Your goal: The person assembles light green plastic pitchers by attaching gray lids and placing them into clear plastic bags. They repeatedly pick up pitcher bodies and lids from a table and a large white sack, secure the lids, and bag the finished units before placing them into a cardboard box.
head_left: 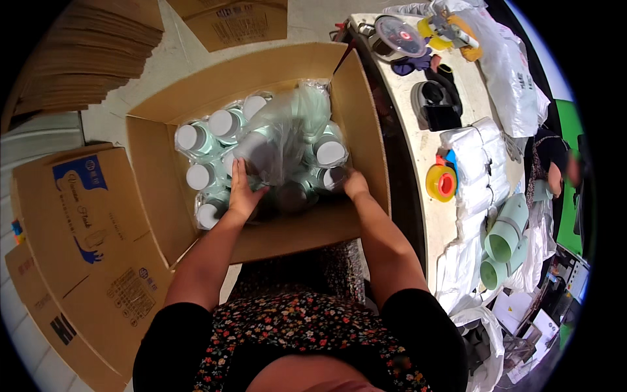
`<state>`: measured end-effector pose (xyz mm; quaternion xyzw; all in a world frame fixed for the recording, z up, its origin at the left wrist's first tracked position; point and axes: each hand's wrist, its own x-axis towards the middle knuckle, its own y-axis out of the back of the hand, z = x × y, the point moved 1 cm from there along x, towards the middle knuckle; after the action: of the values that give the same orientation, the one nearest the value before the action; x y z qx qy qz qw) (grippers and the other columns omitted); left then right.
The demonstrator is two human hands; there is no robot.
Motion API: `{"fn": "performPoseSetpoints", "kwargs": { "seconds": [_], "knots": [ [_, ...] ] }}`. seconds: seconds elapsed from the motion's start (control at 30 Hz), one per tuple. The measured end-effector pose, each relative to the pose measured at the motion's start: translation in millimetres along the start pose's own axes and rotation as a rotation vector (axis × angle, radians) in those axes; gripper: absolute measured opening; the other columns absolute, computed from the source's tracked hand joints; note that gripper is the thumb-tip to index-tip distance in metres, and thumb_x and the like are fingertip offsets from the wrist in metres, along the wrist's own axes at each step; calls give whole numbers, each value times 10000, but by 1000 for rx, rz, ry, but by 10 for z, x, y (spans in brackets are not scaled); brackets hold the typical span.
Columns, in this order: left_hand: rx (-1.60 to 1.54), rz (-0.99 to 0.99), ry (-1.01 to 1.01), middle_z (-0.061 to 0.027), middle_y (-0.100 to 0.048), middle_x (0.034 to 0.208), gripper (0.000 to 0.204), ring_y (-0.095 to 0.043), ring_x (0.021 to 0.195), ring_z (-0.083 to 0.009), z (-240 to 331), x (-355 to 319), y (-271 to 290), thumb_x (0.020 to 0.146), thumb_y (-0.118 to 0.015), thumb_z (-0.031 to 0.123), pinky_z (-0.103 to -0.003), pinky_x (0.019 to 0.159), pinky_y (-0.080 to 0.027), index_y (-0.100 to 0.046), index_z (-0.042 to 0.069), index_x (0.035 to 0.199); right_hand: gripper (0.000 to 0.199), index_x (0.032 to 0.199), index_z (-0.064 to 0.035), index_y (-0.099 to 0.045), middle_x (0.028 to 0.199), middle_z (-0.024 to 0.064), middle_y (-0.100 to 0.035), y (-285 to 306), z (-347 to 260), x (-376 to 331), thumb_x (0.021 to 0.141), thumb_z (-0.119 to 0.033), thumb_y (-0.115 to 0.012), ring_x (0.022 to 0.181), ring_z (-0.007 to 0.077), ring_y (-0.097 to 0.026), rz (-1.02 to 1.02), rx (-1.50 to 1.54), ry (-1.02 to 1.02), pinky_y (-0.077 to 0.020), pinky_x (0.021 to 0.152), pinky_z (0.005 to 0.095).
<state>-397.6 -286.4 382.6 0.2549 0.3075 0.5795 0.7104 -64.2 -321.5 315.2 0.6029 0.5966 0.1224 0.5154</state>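
Note:
An open cardboard box [255, 253] in front of me holds several pale green bottles with white-grey lids [199, 176], wrapped in clear plastic. One plastic-wrapped bottle [256, 153] stands higher than those around it, its bag bunched above. My left hand [243, 197] lies against its near side, fingers stretched out and thumb apart. At the box's right wall, my right hand [356, 185] curls against a wrapped bottle [333, 176]; its fingertips are partly hidden between bottle and wall.
A closed printed carton [98, 242] stands at left, below a stack of flat cardboard [91, 52]. The table [405, 117] at right bears yellow tape [442, 182], white plastic packs [480, 170] and green cylinders [506, 228]. Another person [552, 163] is at the far right.

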Motion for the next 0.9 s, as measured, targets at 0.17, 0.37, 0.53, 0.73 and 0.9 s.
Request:
{"fn": "performPoseSetpoints", "kwargs": {
  "seconds": [0.17,0.37,0.53,0.73,0.9],
  "knots": [
    [9,188,-150,-232,-126,1458,993,-194,1311,-434,21,366,-140,608,-800,137,-468,1056,-237,-210,63,1403,327,1067,-15,-601,1049,226,-601,-719,544,934,809,-159,-461,1005,373,-568,-146,-193,-226,-453,864,418],
    [244,267,-464,-223,-218,1436,928,-217,1291,-442,385,859,15,564,-817,165,-536,1023,-236,-345,133,1362,419,1163,-27,-559,1210,226,-527,-1390,906,1655,795,-217,-497,1143,351,-499,-416,-26,-57,-408,937,393],
    [349,227,-572,-199,-296,1410,872,-290,1262,-431,900,1316,56,569,-819,207,-522,1008,-276,-403,131,1331,451,1168,-26,-557,1253,224,-496,-1789,967,1892,796,-278,-514,1168,344,-479,-342,436,50,-390,956,388],
    [372,197,-640,-162,-369,1376,790,-338,1241,-415,1313,1645,42,585,-811,204,-483,999,-314,-466,115,1290,464,1175,-28,-551,1256,221,-495,-1569,878,1849,801,-302,-511,1168,342,-477,-414,294,-47,-387,958,387],
    [417,181,-647,-165,-411,1348,721,-375,1227,-389,1379,1888,117,632,-779,299,-465,999,-323,-495,95,1263,475,1180,-31,-547,1258,217,-494,-1547,954,1781,806,-321,-508,1169,340,-475,-420,230,-95,-384,960,386]
  ]
}}
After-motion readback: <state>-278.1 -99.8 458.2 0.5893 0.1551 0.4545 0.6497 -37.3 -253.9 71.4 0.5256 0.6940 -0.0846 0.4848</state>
